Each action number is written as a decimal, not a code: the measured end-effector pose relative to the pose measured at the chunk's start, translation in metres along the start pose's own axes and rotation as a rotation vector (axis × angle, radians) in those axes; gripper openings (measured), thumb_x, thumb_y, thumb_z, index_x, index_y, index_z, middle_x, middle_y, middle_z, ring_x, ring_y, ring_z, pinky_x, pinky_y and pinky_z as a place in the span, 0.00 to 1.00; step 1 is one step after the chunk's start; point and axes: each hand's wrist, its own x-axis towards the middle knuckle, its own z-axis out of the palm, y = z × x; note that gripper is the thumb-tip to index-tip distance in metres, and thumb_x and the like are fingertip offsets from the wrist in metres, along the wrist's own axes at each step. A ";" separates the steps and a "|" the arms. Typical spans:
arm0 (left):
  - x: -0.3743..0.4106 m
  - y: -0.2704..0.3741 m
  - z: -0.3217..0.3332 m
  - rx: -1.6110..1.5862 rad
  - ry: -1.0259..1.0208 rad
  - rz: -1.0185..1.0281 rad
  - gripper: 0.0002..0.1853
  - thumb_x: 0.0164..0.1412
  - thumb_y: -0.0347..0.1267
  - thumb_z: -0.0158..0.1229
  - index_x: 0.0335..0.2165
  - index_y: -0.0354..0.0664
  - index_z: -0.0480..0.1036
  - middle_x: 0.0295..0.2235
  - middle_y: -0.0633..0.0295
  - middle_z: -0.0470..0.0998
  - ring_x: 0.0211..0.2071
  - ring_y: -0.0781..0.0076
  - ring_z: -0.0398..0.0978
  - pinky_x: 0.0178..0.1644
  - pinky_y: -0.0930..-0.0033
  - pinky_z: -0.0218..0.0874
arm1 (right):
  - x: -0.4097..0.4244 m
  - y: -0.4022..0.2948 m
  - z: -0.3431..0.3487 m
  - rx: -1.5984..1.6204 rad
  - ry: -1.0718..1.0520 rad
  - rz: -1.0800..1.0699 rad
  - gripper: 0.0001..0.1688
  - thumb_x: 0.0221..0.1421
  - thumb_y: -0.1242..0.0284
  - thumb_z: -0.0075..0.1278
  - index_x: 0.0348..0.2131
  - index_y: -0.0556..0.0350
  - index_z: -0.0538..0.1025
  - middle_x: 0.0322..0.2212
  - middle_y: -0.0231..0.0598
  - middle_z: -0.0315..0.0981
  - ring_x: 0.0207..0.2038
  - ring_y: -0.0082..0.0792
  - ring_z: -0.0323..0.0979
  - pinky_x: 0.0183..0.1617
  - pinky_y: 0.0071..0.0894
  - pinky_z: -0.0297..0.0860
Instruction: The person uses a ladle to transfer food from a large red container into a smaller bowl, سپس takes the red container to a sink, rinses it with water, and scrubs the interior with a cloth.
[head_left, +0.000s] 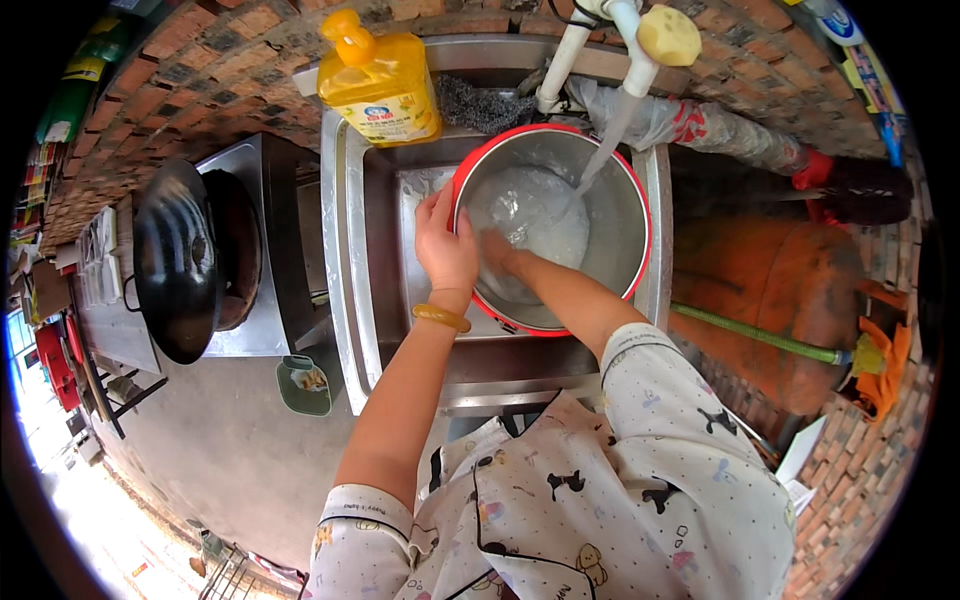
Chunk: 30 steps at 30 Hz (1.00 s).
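Observation:
A round stainless steel pot with a red rim stands in the stainless steel sink. My left hand grips the pot's left side, thumb at the rim and fingers along the outer wall. Inside the pot, my right hand reaches down to the inner wall on the left. It is blurred and partly under cloudy, foamy water, so whether it holds a thing is hidden. A stream of water runs into the pot from a white plastic tap with a yellowish knob.
On the sink's back ledge are a yellow pump bottle of dish soap and a steel wool scourer. A plastic-wrapped pipe runs rightwards. Left are a black wok on a stove and a green bin. A green hose crosses at right.

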 end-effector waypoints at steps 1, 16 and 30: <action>0.001 -0.002 0.004 0.018 -0.001 0.015 0.20 0.58 0.26 0.54 0.51 0.40 0.71 0.45 0.52 0.72 0.44 0.55 0.72 0.49 0.62 0.64 | -0.021 0.000 0.011 0.157 0.081 -0.002 0.15 0.47 0.73 0.50 0.36 0.59 0.80 0.36 0.46 0.78 0.42 0.47 0.74 0.57 0.45 0.58; -0.101 -0.173 0.047 -0.721 -0.513 -1.260 0.34 0.65 0.57 0.33 0.61 0.50 0.54 0.61 0.58 0.57 0.57 0.62 0.58 0.61 0.53 0.42 | -0.120 -0.093 -0.204 0.501 0.114 0.172 0.13 0.38 0.73 0.52 0.28 0.61 0.76 0.26 0.54 0.76 0.32 0.55 0.75 0.36 0.50 0.71; -0.091 -0.059 -0.109 -0.556 0.040 -0.864 0.31 0.66 0.49 0.46 0.40 0.25 0.73 0.38 0.52 0.78 0.36 0.67 0.75 0.42 0.68 0.66 | -0.193 -0.021 -0.285 1.486 0.078 0.122 0.15 0.46 0.82 0.56 0.38 0.67 0.76 0.34 0.33 0.76 0.35 0.19 0.72 0.41 0.23 0.69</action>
